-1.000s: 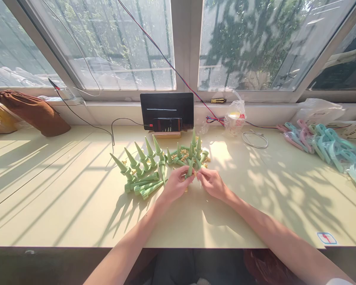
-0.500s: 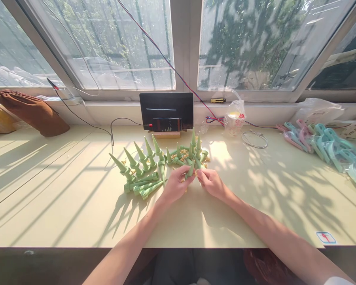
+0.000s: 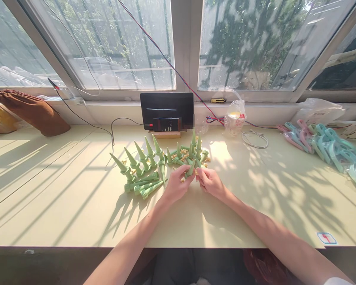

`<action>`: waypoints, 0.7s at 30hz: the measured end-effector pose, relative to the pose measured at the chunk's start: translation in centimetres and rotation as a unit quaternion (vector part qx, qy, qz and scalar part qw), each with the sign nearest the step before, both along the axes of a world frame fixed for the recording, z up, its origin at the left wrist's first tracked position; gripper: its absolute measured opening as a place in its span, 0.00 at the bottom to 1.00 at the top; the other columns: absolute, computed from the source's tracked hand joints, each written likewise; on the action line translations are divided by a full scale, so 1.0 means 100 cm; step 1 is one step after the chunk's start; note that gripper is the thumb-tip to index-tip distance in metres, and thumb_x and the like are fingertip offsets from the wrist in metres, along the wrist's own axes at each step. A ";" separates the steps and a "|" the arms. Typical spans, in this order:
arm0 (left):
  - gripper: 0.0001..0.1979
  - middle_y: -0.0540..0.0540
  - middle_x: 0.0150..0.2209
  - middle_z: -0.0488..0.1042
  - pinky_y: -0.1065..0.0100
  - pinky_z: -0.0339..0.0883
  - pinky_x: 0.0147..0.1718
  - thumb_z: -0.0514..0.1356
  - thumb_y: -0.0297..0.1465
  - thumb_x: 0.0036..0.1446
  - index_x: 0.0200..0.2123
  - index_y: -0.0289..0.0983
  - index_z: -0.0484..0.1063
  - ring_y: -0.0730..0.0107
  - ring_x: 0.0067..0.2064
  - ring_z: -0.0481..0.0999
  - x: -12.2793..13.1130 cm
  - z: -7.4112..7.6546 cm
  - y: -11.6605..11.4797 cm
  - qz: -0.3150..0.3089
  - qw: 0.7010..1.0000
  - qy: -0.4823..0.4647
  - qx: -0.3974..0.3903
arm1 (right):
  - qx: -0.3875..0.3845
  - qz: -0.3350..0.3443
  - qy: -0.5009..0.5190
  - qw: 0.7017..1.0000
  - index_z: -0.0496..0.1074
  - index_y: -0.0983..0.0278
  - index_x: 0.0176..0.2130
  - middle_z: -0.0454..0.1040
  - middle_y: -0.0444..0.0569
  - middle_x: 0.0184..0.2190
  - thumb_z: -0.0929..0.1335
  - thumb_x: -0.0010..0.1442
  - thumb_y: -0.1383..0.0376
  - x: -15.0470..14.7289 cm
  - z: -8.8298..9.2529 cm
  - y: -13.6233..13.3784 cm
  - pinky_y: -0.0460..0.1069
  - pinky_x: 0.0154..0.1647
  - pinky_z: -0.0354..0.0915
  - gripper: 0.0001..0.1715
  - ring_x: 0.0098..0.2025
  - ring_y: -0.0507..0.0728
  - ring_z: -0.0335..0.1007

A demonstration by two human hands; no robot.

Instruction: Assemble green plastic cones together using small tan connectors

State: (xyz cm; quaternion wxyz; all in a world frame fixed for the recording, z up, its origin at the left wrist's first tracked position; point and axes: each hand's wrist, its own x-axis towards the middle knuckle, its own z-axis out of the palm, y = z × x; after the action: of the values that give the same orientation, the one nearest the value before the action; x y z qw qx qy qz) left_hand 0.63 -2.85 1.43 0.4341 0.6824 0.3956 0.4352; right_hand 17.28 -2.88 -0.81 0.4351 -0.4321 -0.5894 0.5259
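Observation:
My left hand [image 3: 178, 183] is closed around a green watering spike [image 3: 190, 169], its pointed end tilted up. Close beside it, the fingers of my right hand [image 3: 210, 181] are pinched together at the spike's near end; what they hold is too small and hidden to make out. To the left, several green spikes [image 3: 141, 154] stand in a slanting row, points up. In front of that row, more green spikes [image 3: 150, 188] lie flat. Just beyond my hands is a pile of green spike parts [image 3: 178, 158], mixed with small tan pieces [image 3: 184, 151].
A black tablet [image 3: 166, 103] with a phone [image 3: 166, 124] before it stands at the back. Bagged pastel clips [image 3: 335, 146] lie at the right, a coiled white cable [image 3: 254, 140] nearer the middle. A brown pouch [image 3: 32, 113] rests at the left.
Both hands stay almost in place, with the spike still in my left hand. The right fingers have shifted very slightly. The spikes on the table have not moved.

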 end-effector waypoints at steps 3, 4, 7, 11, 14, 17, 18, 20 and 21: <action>0.08 0.47 0.36 0.76 0.66 0.69 0.40 0.64 0.37 0.58 0.38 0.39 0.75 0.65 0.40 0.75 0.000 0.003 0.000 -0.003 0.997 -0.051 -0.049 | 0.090 -0.016 -0.078 0.993 0.63 0.61 0.29 0.57 0.39 0.17 0.58 0.68 0.46 0.001 0.000 -0.002 0.46 0.20 0.54 0.25 0.18 0.50 0.53; 0.09 0.46 0.36 0.76 0.67 0.69 0.40 0.64 0.37 0.57 0.37 0.38 0.75 0.65 0.40 0.76 0.000 0.004 0.000 -0.003 0.996 -0.061 -0.061 | 0.114 -0.016 -0.101 0.988 0.63 0.61 0.30 0.58 0.39 0.17 0.58 0.68 0.48 0.002 0.000 -0.003 0.46 0.21 0.55 0.24 0.19 0.50 0.54; 0.10 0.46 0.37 0.77 0.68 0.69 0.37 0.66 0.38 0.56 0.36 0.38 0.76 0.66 0.39 0.75 0.000 0.007 -0.001 -0.006 0.994 -0.068 -0.090 | 0.169 -0.013 -0.147 0.975 0.62 0.61 0.30 0.58 0.39 0.18 0.57 0.70 0.51 0.005 -0.001 -0.002 0.47 0.25 0.55 0.22 0.21 0.51 0.53; 0.10 0.46 0.35 0.77 0.68 0.69 0.37 0.66 0.38 0.55 0.35 0.38 0.77 0.66 0.38 0.75 0.001 0.007 -0.001 -0.019 0.992 -0.071 -0.101 | 0.217 -0.006 -0.170 0.961 0.62 0.62 0.29 0.61 0.41 0.21 0.55 0.71 0.50 0.008 -0.004 0.001 0.47 0.28 0.55 0.25 0.23 0.51 0.54; 0.09 0.46 0.34 0.76 0.66 0.69 0.39 0.66 0.37 0.55 0.36 0.37 0.76 0.65 0.39 0.75 0.000 0.006 0.000 -0.037 0.991 -0.081 -0.095 | 0.221 -0.010 -0.175 0.959 0.61 0.62 0.27 0.59 0.41 0.20 0.55 0.71 0.50 0.009 -0.006 0.001 0.47 0.27 0.54 0.27 0.23 0.51 0.52; 0.09 0.46 0.33 0.75 0.67 0.68 0.38 0.65 0.36 0.57 0.35 0.35 0.76 0.67 0.37 0.74 0.000 0.008 0.000 -0.047 0.993 -0.076 -0.079 | 0.212 -0.020 -0.167 0.963 0.59 0.62 0.26 0.57 0.41 0.20 0.55 0.71 0.51 0.008 -0.005 -0.001 0.47 0.26 0.52 0.26 0.23 0.50 0.51; 0.08 0.46 0.33 0.75 0.67 0.67 0.37 0.65 0.35 0.57 0.35 0.35 0.76 0.67 0.36 0.74 0.000 0.008 -0.001 -0.046 0.994 -0.071 -0.072 | 0.209 -0.024 -0.160 0.964 0.58 0.62 0.26 0.57 0.41 0.20 0.55 0.70 0.51 0.007 -0.004 -0.001 0.47 0.26 0.52 0.26 0.23 0.51 0.51; 0.08 0.47 0.34 0.75 0.68 0.67 0.37 0.64 0.35 0.58 0.36 0.36 0.77 0.68 0.37 0.73 0.000 0.007 -0.001 -0.038 0.996 -0.056 -0.052 | 0.199 -0.030 -0.149 0.968 0.57 0.62 0.25 0.57 0.41 0.20 0.55 0.70 0.51 0.006 -0.004 -0.002 0.47 0.26 0.52 0.26 0.23 0.51 0.52; 0.07 0.47 0.35 0.75 0.68 0.67 0.38 0.64 0.34 0.58 0.36 0.36 0.77 0.68 0.37 0.73 0.000 0.007 -0.002 -0.031 0.998 -0.046 -0.039 | 0.192 -0.032 -0.144 0.970 0.56 0.61 0.25 0.58 0.41 0.20 0.55 0.70 0.51 0.005 -0.004 -0.002 0.47 0.26 0.53 0.26 0.23 0.51 0.52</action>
State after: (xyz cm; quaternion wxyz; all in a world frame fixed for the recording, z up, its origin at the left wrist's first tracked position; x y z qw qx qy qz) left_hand 0.61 -3.02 2.11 0.4919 0.6560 0.3704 0.4365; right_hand 17.80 -3.08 -1.17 0.4372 -0.4301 -0.7216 0.3213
